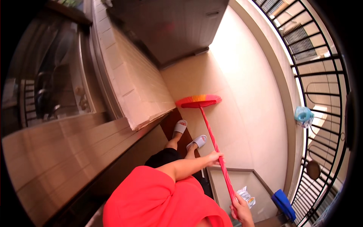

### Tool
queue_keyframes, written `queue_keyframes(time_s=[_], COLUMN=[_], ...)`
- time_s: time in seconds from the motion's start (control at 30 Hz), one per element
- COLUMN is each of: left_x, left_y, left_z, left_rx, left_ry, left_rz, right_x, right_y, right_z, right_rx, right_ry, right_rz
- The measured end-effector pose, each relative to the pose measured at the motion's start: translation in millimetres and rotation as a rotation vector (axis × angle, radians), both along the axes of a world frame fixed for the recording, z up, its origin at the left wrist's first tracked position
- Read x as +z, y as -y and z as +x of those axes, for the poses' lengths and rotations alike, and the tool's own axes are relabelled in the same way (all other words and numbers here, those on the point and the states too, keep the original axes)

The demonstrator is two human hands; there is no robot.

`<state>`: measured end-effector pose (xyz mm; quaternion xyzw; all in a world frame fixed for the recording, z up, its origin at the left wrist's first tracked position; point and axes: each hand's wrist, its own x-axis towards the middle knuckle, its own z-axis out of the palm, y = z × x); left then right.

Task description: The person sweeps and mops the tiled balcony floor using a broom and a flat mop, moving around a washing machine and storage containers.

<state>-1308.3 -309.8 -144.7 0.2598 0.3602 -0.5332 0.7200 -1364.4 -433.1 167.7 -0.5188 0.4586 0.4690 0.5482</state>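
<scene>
Both my hands are on the long red handle (211, 130) of a broom, which slants up and away from me. My left hand (216, 159) grips it partway along its length. Nearer its lower end, my right hand (240, 207) is closed around the handle. The broom head (199, 101), with pink and orange bristles and a red base, is at the pale floor (232, 119) beside the tiled wall corner. My feet, in light slippers (180, 126), stand by a reddish-brown threshold strip (173, 120).
A dark cabinet or appliance (175, 31) stands ahead. On the left are a tiled ledge (129, 96) and window (59, 73). Black railings (317, 73) curve along the right, with a blue bottle (304, 115) beside them. A blue cloth-like item (283, 205) and a plastic packet (246, 195) lie lower right.
</scene>
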Motion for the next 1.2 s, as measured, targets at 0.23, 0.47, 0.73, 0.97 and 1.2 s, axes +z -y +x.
queue_keyframes(time_s=[0.23, 0.47, 0.73, 0.97, 1.2], left_x=[-43, -2, 45, 72, 65], left_y=[-145, -334, -323, -306, -316], left_z=[41, -109, -180, -166, -163], left_rx=[0.098, 0.333, 0.516, 0.448, 0.426], left_ry=[0.265, 0.137, -0.04, 0.115, 0.109], left_rz=[0.426, 0.867, 0.944, 0.837, 0.931], right_x=[-157, -85, -181, -102, -198], right_y=[-54, 16, -35, -2, -28], right_z=[95, 16, 53, 30, 5], right_rx=[0.382, 0.451, 0.502, 0.424, 0.473], right_ry=[0.468, 0.356, 0.537, 0.337, 0.836], right_rz=[0.002, -0.027, -0.041, 0.072, 0.037])
